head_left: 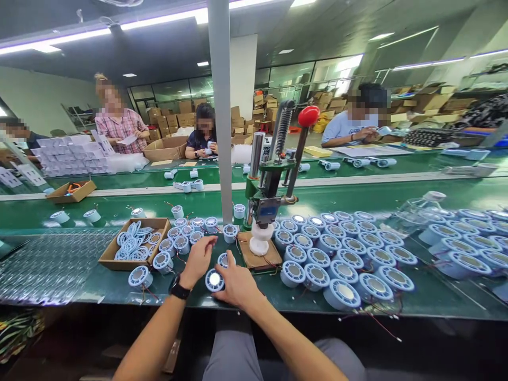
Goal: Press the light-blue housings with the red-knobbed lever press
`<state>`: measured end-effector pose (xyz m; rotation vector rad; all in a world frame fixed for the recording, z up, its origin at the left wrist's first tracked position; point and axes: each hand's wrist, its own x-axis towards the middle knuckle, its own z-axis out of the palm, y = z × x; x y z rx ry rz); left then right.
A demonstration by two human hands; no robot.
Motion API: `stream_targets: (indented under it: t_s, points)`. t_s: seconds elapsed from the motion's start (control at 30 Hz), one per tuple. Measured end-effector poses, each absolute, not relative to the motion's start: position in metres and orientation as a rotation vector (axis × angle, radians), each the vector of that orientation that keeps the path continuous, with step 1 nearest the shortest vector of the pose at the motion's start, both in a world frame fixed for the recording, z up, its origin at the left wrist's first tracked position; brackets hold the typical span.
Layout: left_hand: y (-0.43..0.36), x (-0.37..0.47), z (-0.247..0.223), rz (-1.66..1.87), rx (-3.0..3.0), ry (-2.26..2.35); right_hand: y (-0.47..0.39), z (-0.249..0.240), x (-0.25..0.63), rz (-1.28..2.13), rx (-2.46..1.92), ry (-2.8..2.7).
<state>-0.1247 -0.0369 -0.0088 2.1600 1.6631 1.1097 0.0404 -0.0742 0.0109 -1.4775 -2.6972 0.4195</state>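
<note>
Near the front edge of the bench [272,288], 2 round blue housings [215,280], faces without a long axis, lie just left of my right hand [237,286], the nearer; thumb and fingertips at their rims, gripping or not I cannot tell. My left hand [199,260] is bare, fingers loosely extended, left of the pair. Count: 1 hand press [266,207], 1 carton [126,265] of tangled rings [130,242]; massed housings [342,293] toward the bench's right end overlap too much to number.
</note>
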Motion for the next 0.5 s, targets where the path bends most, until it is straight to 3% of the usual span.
stream_targets:
  t_s: [0.2,0.5]
  points:
    - [0.018,-0.078,-0.005,0.780,2.495,1.642,-0.093,0.010,0.061,0.472,-1.523,-2.627]
    - [-0.037,-0.077,-0.014,0.500,2.466,2.025,-0.105,-0.008,0.104,0.467,-1.641,-2.444]
